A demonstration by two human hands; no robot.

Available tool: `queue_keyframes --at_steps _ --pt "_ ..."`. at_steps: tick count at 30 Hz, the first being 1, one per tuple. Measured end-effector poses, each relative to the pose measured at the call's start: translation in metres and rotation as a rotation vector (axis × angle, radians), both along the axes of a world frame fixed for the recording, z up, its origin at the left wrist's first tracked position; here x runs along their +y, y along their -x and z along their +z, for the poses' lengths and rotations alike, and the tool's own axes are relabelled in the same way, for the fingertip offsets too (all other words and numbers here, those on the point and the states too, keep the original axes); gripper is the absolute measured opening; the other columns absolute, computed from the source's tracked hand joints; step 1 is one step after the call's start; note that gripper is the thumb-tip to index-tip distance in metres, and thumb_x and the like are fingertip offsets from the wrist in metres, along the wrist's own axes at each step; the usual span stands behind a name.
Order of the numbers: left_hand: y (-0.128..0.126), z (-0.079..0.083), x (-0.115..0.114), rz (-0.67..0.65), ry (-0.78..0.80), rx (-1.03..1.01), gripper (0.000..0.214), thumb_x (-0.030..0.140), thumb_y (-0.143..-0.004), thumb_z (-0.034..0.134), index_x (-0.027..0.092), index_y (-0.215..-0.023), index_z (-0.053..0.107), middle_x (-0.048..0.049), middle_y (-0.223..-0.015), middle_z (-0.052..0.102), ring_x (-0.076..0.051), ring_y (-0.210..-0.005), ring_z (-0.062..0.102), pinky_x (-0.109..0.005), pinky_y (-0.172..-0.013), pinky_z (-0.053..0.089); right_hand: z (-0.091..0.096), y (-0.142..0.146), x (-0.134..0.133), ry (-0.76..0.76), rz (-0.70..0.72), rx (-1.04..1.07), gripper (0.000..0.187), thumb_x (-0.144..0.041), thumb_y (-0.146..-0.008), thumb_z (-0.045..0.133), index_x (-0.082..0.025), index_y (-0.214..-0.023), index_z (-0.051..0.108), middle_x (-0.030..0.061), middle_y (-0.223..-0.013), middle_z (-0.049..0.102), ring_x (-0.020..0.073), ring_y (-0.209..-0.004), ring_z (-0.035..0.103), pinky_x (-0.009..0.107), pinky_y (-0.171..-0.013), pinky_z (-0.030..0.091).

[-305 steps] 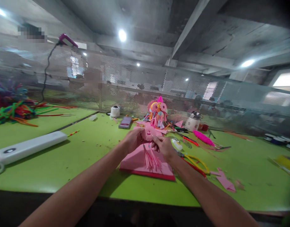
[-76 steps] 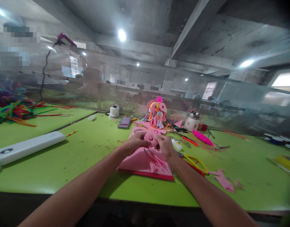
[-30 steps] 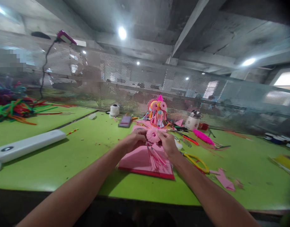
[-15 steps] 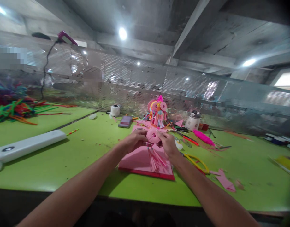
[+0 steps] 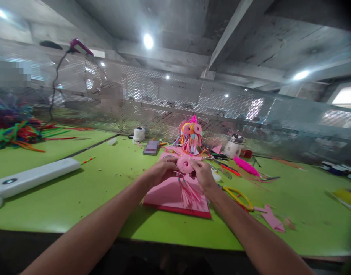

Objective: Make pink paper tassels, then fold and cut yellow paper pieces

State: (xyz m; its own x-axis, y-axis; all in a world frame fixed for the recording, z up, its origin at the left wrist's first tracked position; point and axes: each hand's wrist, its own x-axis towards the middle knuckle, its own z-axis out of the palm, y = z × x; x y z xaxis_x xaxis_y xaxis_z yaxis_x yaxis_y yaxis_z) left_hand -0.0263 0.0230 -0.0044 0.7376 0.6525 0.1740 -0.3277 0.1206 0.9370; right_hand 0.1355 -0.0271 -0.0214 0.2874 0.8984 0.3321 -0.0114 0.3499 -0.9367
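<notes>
Both hands meet over the middle of the green table [image 5: 78, 191]. My left hand [image 5: 160, 172] and my right hand [image 5: 203, 175] pinch a small round pink paper rosette [image 5: 184, 164] between their fingertips. A tassel of thin pink paper strips [image 5: 189, 191] hangs from it. The tassel dangles over a stack of pink paper sheets [image 5: 169, 194] lying flat under my hands. Both hands are closed on the piece.
Behind stands a finished pile of colourful tasselled ornaments [image 5: 190, 137]. Yellow-handled scissors [image 5: 238, 196], a glue bottle [image 5: 215, 175], pink scraps [image 5: 271, 219] and a white pot [image 5: 233, 147] lie right. A white power strip [image 5: 34, 176] and pipe cleaners [image 5: 15, 131] are left. A mesh screen [image 5: 164, 103] borders the back.
The rosette has been turned to face me since the earliest frames and lifted slightly. Over the last second the hands hardly move.
</notes>
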Motion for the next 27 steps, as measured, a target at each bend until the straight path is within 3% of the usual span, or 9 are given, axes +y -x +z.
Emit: queue_keyframes --at_steps 12,19,27 --pt "-0.0004 -0.0017 0.0014 0.01 0.001 0.019 0.046 0.005 -0.06 0.066 0.007 -0.106 0.07 -0.0137 -0.095 0.071 -0.021 -0.082 0.066 -0.034 -0.076 0.053 0.0027 0.0014 -0.0024 0.0 -0.018 -0.018 0.043 -0.054 -0.07 0.069 -0.017 -0.055 0.053 -0.0044 -0.043 0.048 0.0077 -0.035 0.044 0.019 -0.035 0.03" --pt "-0.0009 -0.0027 0.0002 0.042 0.008 -0.006 0.029 0.012 -0.069 0.066 0.007 -0.097 0.069 -0.0112 -0.083 0.068 -0.018 -0.072 0.064 -0.035 -0.072 0.054 0.0024 0.0006 -0.0032 -0.007 -0.017 -0.041 0.045 -0.055 -0.07 0.07 -0.017 -0.053 0.052 -0.0038 -0.042 0.048 0.0081 -0.036 0.043 0.02 -0.035 0.029" --pt "-0.0018 -0.003 -0.0002 0.048 0.013 0.002 0.026 0.011 -0.068 0.067 0.008 -0.094 0.067 -0.0104 -0.081 0.068 -0.018 -0.07 0.064 -0.036 -0.073 0.053 0.0055 0.002 -0.0057 -0.001 -0.033 -0.064 0.046 -0.057 -0.07 0.069 -0.017 -0.053 0.054 -0.0034 -0.041 0.048 0.0089 -0.036 0.043 0.021 -0.036 0.03"
